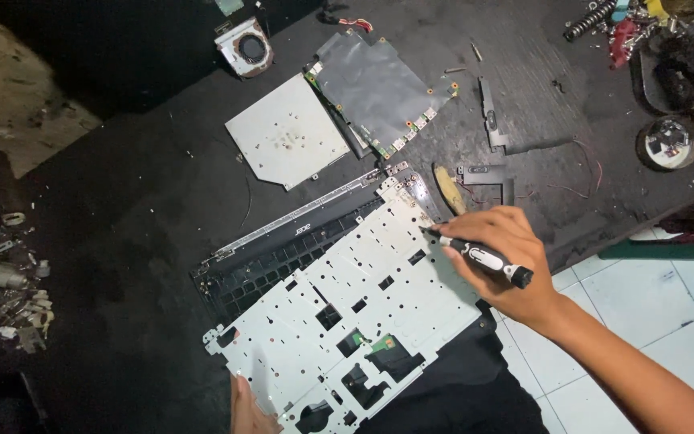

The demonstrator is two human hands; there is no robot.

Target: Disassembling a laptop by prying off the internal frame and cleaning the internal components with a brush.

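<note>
My right hand [498, 261] holds a black and white screwdriver [482, 258], its tip touching the right edge of a silver metal keyboard backing plate [339, 305]. The plate lies tilted over a black laptop top case [283, 249] with key openings showing along its upper side. My left hand [247, 411] rests at the plate's lower left corner, at the bottom of the view, mostly out of frame; its fingers press against the plate's edge.
On the dark mat lie a silver optical drive [287, 130], a circuit board under black film [377, 88], a cooling fan [244, 47] and black plastic brackets [491, 120]. Loose metal parts [6, 281] sit far left; tool clutter [668, 48] top right. White tiles [652, 313] lie lower right.
</note>
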